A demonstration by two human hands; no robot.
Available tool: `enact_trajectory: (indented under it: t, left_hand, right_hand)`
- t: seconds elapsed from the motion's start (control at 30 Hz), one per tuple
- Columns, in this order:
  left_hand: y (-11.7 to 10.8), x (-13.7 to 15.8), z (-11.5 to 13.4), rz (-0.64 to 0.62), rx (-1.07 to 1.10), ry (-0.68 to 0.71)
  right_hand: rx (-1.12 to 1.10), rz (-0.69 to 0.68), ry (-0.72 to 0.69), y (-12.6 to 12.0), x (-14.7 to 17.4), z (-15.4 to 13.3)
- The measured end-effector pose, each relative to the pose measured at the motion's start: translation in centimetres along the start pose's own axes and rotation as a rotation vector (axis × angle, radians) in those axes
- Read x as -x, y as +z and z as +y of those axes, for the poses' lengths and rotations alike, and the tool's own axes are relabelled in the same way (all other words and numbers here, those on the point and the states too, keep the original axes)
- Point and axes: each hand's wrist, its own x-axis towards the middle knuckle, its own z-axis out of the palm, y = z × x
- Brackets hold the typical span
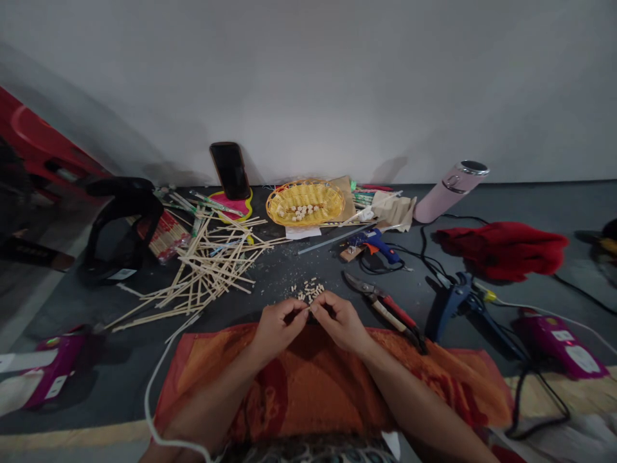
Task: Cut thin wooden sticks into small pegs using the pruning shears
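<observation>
My left hand (pixel 282 325) and my right hand (pixel 337 319) meet fingertip to fingertip over the near side of the dark table. Both are closed in a pinch on a small pale wooden stick piece (pixel 310 308), mostly hidden by the fingers. Just beyond them lies a little heap of short cut stick pieces (pixel 311 289). Red-handled pruning shears (pixel 380 301) rest to the right of my right hand. Left of my hands, long thin wooden sticks (pixel 212 263) are spread in a loose pile.
At the back, a yellow woven basket (pixel 274 206) holds small pale pieces. A blue glue gun (pixel 373 243), pink flask (pixel 446 196), red cloth (pixel 506 249) and blue clamp-like tool (pixel 453 305) are to the right. A phone (pixel 230 170) leans upright. An orange towel (pixel 308 392) covers the near edge.
</observation>
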Motion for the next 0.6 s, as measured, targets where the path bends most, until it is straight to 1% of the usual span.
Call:
enact_trajectory:
  t: [0.37, 0.6]
  left_hand:
    - [-0.01, 0.04, 0.14, -0.020, -0.031, -0.005]
    - [0.43, 0.21, -0.04, 0.000, -0.037, -0.039]
  right_hand:
    - [0.014, -0.005, -0.017, -0.02, 0.00, 0.02]
    - [0.068, 0.045, -0.015, 0.48, 0.15, 0.01]
